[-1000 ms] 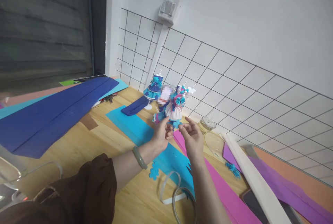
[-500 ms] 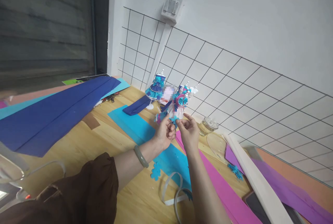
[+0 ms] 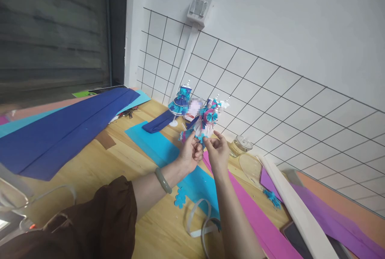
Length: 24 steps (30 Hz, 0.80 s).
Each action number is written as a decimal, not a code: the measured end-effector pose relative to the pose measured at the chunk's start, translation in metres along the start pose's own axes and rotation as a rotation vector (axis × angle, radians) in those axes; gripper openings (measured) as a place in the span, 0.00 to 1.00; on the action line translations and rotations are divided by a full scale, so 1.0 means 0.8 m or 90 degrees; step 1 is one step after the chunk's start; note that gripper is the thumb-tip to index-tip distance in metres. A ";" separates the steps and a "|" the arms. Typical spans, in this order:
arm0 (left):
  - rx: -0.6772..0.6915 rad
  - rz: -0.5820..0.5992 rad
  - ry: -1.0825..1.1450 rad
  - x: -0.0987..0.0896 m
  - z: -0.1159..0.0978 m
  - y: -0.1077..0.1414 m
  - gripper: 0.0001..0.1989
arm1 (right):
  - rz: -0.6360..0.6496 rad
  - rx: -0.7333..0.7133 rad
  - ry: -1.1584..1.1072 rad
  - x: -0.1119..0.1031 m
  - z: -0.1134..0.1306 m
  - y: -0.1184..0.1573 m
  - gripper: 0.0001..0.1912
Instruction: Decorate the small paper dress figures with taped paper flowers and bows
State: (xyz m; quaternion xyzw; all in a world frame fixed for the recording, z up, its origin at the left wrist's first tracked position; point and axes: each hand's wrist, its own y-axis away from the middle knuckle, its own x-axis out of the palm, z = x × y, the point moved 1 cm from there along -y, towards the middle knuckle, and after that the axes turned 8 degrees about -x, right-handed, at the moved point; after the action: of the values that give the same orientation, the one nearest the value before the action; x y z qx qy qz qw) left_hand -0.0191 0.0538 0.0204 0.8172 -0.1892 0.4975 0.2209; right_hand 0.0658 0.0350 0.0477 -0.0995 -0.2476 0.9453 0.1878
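A miniature dress [image 3: 207, 129] with a pale pleated skirt and a round pink-and-blue rosette [image 3: 211, 118] is just beyond my hands. Against its hem, a small blue crepe-paper flower [image 3: 201, 137] shows between my thumbs. My left hand [image 3: 190, 153] is closed with curled fingers, its thumb at the flower's left side. From the other side my right hand [image 3: 218, 152] pinches the flower with its thumb, while the forefinger reaches the skirt's edge. Behind my fingers, the exact grip is hidden. On the table near my left wrist lies another blue paper flower [image 3: 180, 197].
A blue dress on a small stand [image 3: 180, 101] is farther back. Blue [image 3: 162, 146], pink [image 3: 251, 204] and navy [image 3: 66, 130] paper strips cover parts of the wooden table. A glass cup [image 3: 240, 145] stands by the wire grid [image 3: 258, 78]. White ribbon [image 3: 189, 221] loops near my right forearm.
Both hands stay almost still at the hem. The pale skirt and the flower have shifted very slightly between my fingers.
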 end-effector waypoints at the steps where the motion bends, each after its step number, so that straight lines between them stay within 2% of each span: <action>1: 0.004 0.010 0.005 -0.001 0.000 0.000 0.22 | -0.004 0.001 -0.010 -0.002 -0.001 0.002 0.30; 5: 0.011 0.042 0.019 -0.004 0.002 -0.002 0.21 | -0.038 0.041 -0.014 -0.018 -0.006 0.007 0.28; 8: 0.012 0.049 0.020 -0.005 0.003 -0.003 0.20 | -0.056 0.056 -0.002 -0.033 -0.005 -0.001 0.26; 12: 0.004 0.054 0.018 -0.006 0.006 -0.003 0.21 | -0.061 -0.062 0.091 -0.043 0.024 -0.037 0.22; 14: -0.003 0.056 0.016 -0.006 0.007 -0.003 0.21 | -0.026 -0.138 0.149 -0.041 0.049 -0.060 0.21; 17: -0.005 0.053 0.011 -0.005 0.007 -0.001 0.21 | 0.076 -0.222 0.242 -0.028 0.086 -0.091 0.20; 21: 0.002 0.042 -0.015 -0.004 0.010 0.001 0.20 | 0.205 -0.230 0.324 -0.011 0.107 -0.113 0.18; 24: 0.020 0.038 -0.041 -0.004 0.013 0.001 0.18 | 0.247 -0.219 0.339 -0.007 0.104 -0.118 0.17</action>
State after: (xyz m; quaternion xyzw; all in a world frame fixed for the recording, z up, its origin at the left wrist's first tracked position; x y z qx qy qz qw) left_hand -0.0134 0.0477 0.0140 0.8301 -0.2127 0.4805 0.1866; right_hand 0.0760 0.0728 0.1673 -0.4173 -0.3218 0.8488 0.0434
